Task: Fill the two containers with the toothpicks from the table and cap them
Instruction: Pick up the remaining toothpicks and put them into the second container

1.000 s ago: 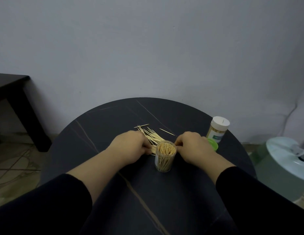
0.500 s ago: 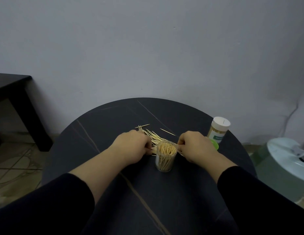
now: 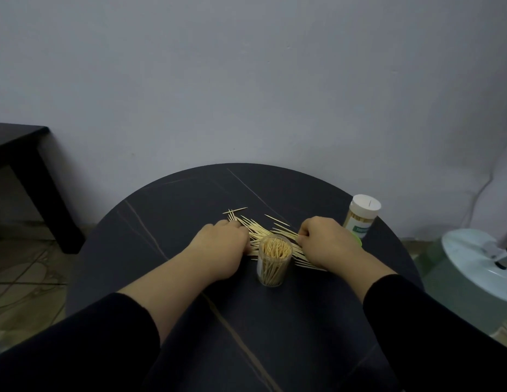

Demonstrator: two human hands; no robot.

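head view: round dark surface (image 3: pixel 190 278) with loose toothpicks (image 3: pixel 260 230) fanned across its middle. open jar (image 3: pixel 274 260) stands upright just in front of them, packed with toothpicks. left hand (image 3: pixel 218 250) and right hand (image 3: pixel 328 244) rest curled on either end of the pile, fingers closed on toothpicks. capped jar (image 3: pixel 361 215) stands at the right edge, green lid (image 3: pixel 357 240) beside it.

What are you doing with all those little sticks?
A person is gathering loose toothpicks on a round dark table. The left hand and right hand are bunching the pile behind an open clear container, already packed with toothpicks. A second container, white cap on, stands at the right edge beside something green.
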